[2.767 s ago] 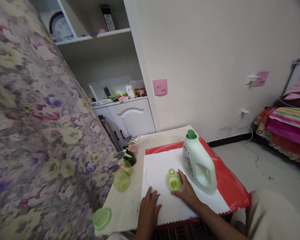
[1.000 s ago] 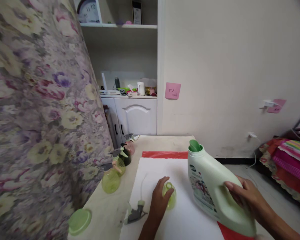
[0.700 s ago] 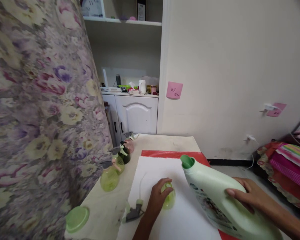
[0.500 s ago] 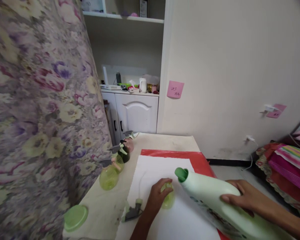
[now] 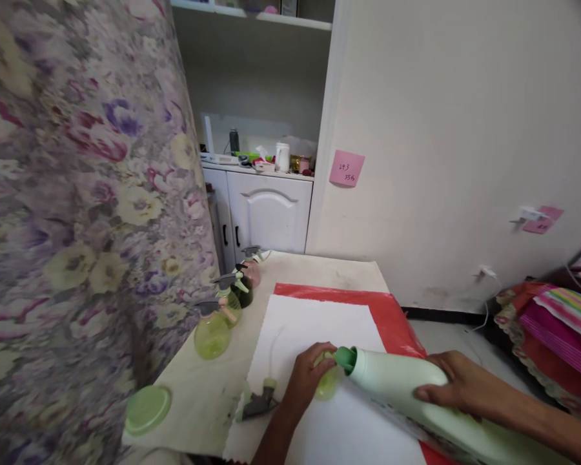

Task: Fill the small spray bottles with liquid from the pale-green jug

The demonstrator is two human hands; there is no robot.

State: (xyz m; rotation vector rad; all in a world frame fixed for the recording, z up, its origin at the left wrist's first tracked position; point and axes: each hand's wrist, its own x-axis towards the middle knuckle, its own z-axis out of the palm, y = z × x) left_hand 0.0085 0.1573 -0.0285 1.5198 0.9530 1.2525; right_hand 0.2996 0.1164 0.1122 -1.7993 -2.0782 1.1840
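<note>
Small green bottle (image 5: 326, 386) on white sheet (image 5: 314, 316), left hand (image 5: 304, 380) fingers closed round its top. Right hand (image 5: 458, 385) fingers clamped on jug (image 5: 399, 378), tilted over sheet, spout (image 5: 345, 359) at bottle mouth, contact unclear. Sprayer head (image 5: 259, 403) at sheet's left edge; green lid (image 5: 148, 409) left of sheet.

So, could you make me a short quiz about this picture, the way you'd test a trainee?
1. What does the left hand hold?
2. True or false: the jug in the right hand stands upright.
3. What colour is the round lid? A: red. B: green. C: white.

Key:
1. The small bottle, near its neck.
2. False: the jug is tilted well over.
3. B.
</note>
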